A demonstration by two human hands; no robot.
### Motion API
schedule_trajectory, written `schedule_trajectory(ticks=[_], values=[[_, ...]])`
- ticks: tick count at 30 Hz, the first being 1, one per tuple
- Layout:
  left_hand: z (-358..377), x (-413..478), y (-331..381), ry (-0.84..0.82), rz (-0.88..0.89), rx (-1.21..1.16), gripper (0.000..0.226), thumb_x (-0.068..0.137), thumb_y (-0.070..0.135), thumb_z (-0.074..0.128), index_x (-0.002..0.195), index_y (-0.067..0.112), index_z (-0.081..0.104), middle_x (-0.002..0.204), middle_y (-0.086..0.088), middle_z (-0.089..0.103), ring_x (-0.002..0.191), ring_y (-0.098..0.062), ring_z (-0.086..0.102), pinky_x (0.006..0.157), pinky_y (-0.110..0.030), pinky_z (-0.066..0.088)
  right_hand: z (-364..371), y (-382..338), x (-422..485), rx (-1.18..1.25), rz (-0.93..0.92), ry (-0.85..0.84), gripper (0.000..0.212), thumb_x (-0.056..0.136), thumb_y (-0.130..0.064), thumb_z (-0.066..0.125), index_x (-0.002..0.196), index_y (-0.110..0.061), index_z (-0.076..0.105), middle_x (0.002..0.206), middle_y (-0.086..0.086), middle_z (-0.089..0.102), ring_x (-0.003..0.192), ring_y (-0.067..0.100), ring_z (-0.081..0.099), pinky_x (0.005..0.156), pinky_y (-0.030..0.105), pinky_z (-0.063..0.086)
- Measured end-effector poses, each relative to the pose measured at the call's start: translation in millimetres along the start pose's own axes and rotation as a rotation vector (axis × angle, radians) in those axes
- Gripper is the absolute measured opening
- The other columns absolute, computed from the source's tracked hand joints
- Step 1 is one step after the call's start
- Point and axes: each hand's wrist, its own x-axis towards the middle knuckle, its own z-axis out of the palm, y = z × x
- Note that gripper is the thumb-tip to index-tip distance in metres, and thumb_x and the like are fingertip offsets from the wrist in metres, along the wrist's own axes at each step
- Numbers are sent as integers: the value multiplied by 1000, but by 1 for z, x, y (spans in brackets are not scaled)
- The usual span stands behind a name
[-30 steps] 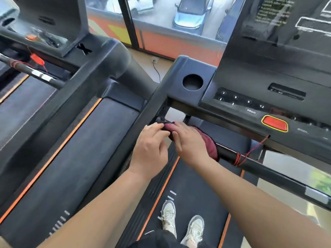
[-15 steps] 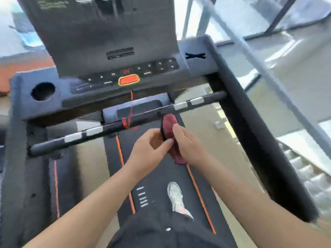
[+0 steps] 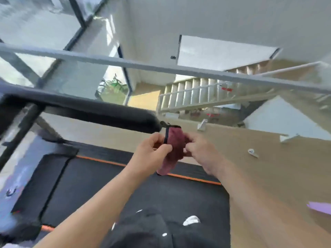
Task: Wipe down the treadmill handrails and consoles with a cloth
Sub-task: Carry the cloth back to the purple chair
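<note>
A dark red cloth (image 3: 174, 149) hangs between my two hands in mid-frame, held upright with its lower end drooping. My left hand (image 3: 152, 153) pinches its left edge, and my right hand (image 3: 200, 153) grips its right side. The cloth's top sits just right of the rounded end of the treadmill's black side handrail (image 3: 100, 113), apart from it. Below lies the black running belt (image 3: 125, 190) with an orange stripe. The console is out of view. The picture is motion-blurred.
A grey railing bar (image 3: 161, 68) crosses the view above the handrail. Beyond it are a white staircase (image 3: 193, 93), windows and a tan floor (image 3: 268, 167) to the right of the treadmill. My white shoe (image 3: 191, 220) stands on the belt.
The view has swung right, from the console and front crossbar to the right side handrail. Both hands have lifted the cloth off the crossbar and carry it together beside the handrail's end.
</note>
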Motion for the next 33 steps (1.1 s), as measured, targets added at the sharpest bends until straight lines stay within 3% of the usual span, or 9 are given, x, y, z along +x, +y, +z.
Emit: schedule_trajectory(ticks=[4,7,13,17,21,24,26,29,33], values=[[124,19,38,-280,145,174,12,92,25,64,83,32,60,60,14,60,59,-12,56,63,-33,50,-114,53,-70,36,-17,186,38,81,2,68,115,-15,70,108,14,76,95,18,69,94,44,55],[224,17,71,-543,289,317,17,97,25,63,87,38,58,66,18,61,60,-14,57,65,-36,53,-195,96,-144,88,47,313,42,73,-13,76,115,-12,72,105,5,76,99,14,67,97,41,55],[381,5,116,-911,505,491,7,100,32,61,95,35,58,84,11,70,65,-10,61,64,-27,49,-285,147,-280,341,29,501,40,88,-12,75,127,-10,69,117,2,75,108,9,67,91,20,52],[465,-11,130,-1196,534,591,14,95,42,69,92,31,60,77,11,67,65,-3,57,62,-18,45,-305,183,-345,432,29,860,26,97,-17,69,123,-11,72,119,8,75,107,18,69,94,31,54],[529,-25,128,-1545,565,1120,28,80,51,79,88,29,64,77,13,68,70,-4,63,67,-22,51,-311,203,-400,563,-15,1163,11,100,-9,64,106,-3,71,84,4,73,70,15,66,57,22,50],[564,-39,117,-1626,585,1231,20,78,42,79,88,28,68,78,11,70,75,-7,66,69,-24,53,-316,224,-445,732,-35,1327,14,97,0,56,103,1,69,74,9,67,53,18,61,42,21,43],[594,-47,113,-1645,592,1197,17,79,36,78,90,26,70,83,7,72,80,-13,69,75,-30,55,-318,245,-479,805,5,1362,17,88,-2,59,101,2,69,81,14,67,61,22,64,48,24,45],[659,-70,113,-1649,539,1083,10,83,24,81,85,20,71,78,3,73,69,-13,65,67,-29,53,-320,285,-532,826,132,1365,20,86,-20,72,89,-1,67,84,14,65,72,27,63,61,33,43],[740,-117,118,-1669,318,849,12,85,20,83,83,14,74,81,-3,75,76,-13,67,74,-26,52,-333,330,-594,831,177,1642,63,79,-53,77,95,6,61,85,4,54,79,19,53,76,35,34]])
